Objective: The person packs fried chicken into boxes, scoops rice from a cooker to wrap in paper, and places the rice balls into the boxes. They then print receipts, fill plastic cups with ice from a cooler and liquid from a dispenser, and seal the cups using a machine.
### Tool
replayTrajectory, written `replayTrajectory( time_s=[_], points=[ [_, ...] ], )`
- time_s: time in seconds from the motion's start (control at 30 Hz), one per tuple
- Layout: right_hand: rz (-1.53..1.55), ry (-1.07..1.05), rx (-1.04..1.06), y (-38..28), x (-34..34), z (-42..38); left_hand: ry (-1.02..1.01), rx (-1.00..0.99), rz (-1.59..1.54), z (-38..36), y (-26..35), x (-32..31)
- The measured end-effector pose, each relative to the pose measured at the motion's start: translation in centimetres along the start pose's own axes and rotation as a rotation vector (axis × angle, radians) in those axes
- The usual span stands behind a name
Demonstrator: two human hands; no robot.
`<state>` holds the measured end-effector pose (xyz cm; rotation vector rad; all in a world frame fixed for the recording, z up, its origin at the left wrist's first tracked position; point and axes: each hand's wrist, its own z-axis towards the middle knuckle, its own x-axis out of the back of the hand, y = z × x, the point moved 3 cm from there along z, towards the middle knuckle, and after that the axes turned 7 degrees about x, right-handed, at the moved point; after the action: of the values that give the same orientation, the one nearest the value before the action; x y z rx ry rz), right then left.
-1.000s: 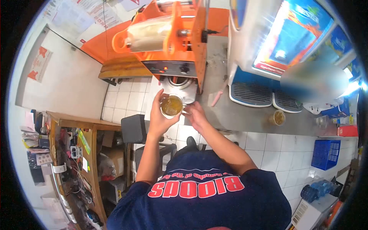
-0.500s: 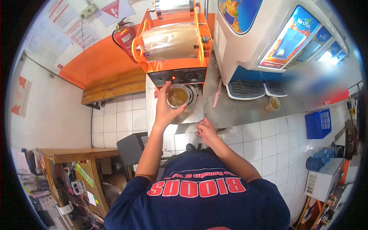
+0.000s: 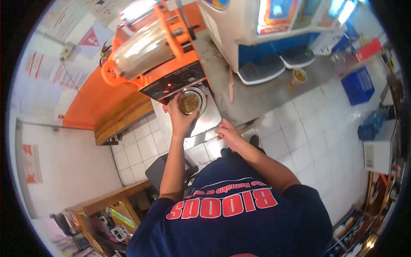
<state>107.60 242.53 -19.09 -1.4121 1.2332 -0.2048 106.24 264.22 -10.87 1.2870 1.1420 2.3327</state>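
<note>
My left hand [image 3: 179,118] is wrapped round a cup of brown drink [image 3: 189,103] at the front of an orange sealing machine [image 3: 173,80]. The cup is over the round metal ring [image 3: 203,99] on the machine's base, below the panel with lit red lights. My right hand [image 3: 227,132] has its fingers curled at the front corner of the metal base plate [image 3: 210,115]; whether they grip anything is hidden. A roll of clear film [image 3: 143,51] is mounted on top of the machine.
A drinks dispenser [image 3: 231,32] with drip trays [image 3: 262,72] stands at the right. On the grey counter [image 3: 252,100] are a pink-handled tool [image 3: 231,91] and another filled cup [image 3: 298,77]. A blue crate [image 3: 358,87] and wooden shelf [image 3: 100,201] are farther off.
The view has turned and shifted, so the machine now appears tilted. My left hand with the cup is slightly nearer the machine's ring. My right hand stays by the base plate's corner.
</note>
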Motion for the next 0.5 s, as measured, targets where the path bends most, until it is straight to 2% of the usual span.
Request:
replayTrajectory(
  time_s=[0.13,0.23,0.27,0.37,0.4,0.47,0.5],
  points=[
    [0.007,0.026,-0.013,1.2,0.8,0.4,-0.092,0.023,0.089,-0.5,-0.6,-0.8],
    [0.035,-0.005,0.070,1.4,0.8,0.7,-0.129,0.001,0.118,-0.5,-1.1,-1.3],
    [0.017,0.018,0.067,0.9,0.6,0.4,-0.147,0.062,0.083,-0.6,-1.0,-1.4],
    [0.103,0.029,0.093,1.3,0.6,0.3,-0.261,-0.023,-0.047,-0.3,-3.0,-1.7],
    [0.098,0.014,0.103,1.3,0.6,0.3,-0.214,-0.093,0.032,-0.9,-1.0,-0.9],
    [0.109,-0.006,0.118,1.6,0.4,0.3,-0.059,-0.064,0.119,-0.4,3.2,3.0],
    [0.098,-0.014,0.134,1.6,0.5,0.2,0.156,-0.363,0.378,-0.4,8.4,5.4]
  ],
)
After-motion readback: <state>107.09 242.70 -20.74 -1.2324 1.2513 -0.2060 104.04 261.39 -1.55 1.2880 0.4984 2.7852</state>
